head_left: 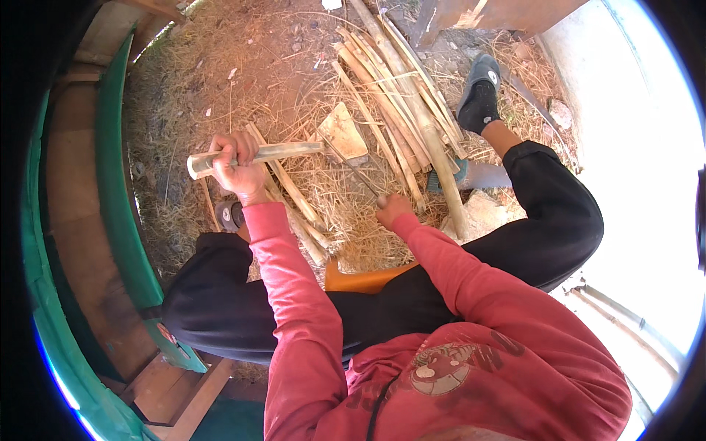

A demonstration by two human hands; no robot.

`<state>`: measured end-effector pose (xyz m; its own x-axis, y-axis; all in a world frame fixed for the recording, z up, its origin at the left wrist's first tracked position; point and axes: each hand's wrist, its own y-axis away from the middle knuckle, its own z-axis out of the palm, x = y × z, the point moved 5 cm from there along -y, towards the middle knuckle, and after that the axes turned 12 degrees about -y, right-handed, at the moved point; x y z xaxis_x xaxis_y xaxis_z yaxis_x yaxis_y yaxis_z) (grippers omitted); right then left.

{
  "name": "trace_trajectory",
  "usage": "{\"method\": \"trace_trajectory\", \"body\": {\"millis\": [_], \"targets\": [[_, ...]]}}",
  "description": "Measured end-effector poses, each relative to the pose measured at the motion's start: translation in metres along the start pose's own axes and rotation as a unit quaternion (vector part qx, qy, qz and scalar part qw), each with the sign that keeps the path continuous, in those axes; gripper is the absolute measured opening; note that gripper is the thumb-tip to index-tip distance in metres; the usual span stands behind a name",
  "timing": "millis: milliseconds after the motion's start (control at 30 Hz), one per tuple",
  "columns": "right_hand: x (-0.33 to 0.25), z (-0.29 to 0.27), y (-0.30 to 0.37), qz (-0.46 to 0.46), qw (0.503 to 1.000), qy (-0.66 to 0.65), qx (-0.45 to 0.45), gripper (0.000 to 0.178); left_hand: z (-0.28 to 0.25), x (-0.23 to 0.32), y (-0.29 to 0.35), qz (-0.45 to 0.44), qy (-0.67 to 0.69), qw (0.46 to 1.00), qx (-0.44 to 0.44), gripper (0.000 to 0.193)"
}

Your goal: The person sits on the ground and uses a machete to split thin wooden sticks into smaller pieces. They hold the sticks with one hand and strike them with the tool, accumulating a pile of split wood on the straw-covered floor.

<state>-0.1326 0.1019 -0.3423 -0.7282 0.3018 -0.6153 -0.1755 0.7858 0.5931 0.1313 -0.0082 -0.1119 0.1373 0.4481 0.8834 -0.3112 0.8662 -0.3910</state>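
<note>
My left hand (237,163) is closed around a short bamboo piece (287,151), which it holds nearly level with its thick end to the left. The piece's right end lies near a pale, flat-topped block (343,134) on the straw. My right hand (395,210) is closed on the handle of a long, thin knife (356,170). The dark blade slants up and left across the front of the block, its far end close to the bamboo's right end. Whether blade and bamboo touch, I cannot tell. Split bamboo strips (298,195) lie on the ground below my left hand.
A bundle of bamboo strips and a pole (415,103) lies beyond my right hand. An orange stool (368,281) is under me. My shod feet stand on either side. A green-edged wooden structure (110,169) runs along the left, a white wall (618,110) along the right.
</note>
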Motion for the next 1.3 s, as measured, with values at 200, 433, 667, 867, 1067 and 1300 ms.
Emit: {"method": "trace_trajectory", "body": {"millis": [200, 433, 667, 867, 1067, 1300], "targets": [[-0.05, -0.019, 0.021, -0.03, 0.979, -0.192, 0.062, 0.034, -0.005, 0.0, 0.003, 0.01, 0.009, 0.999, 0.034, 0.029], [-0.035, -0.014, 0.017, 0.03, 0.997, -0.073, 0.022, 0.038, -0.027, -0.003, 0.008, 0.023, 0.007, 0.995, 0.095, 0.03], [-0.035, -0.019, 0.024, 0.05, 0.996, -0.071, 0.031, 0.036, -0.023, 0.0, 0.009, 0.026, -0.034, 0.984, 0.172, 0.029], [-0.056, -0.031, 0.03, -0.02, 0.997, -0.061, 0.044, 0.036, -0.004, 0.005, 0.009, 0.046, -0.085, 0.981, 0.168, 0.025], [-0.038, -0.026, 0.031, 0.096, 0.989, -0.11, 0.008, 0.036, 0.028, 0.003, -0.004, 0.056, -0.095, 0.978, 0.178, 0.023], [-0.039, -0.025, 0.024, 0.005, 0.989, -0.141, 0.044, 0.037, 0.022, 0.011, 0.003, 0.044, -0.143, 0.962, 0.226, 0.019]]}}
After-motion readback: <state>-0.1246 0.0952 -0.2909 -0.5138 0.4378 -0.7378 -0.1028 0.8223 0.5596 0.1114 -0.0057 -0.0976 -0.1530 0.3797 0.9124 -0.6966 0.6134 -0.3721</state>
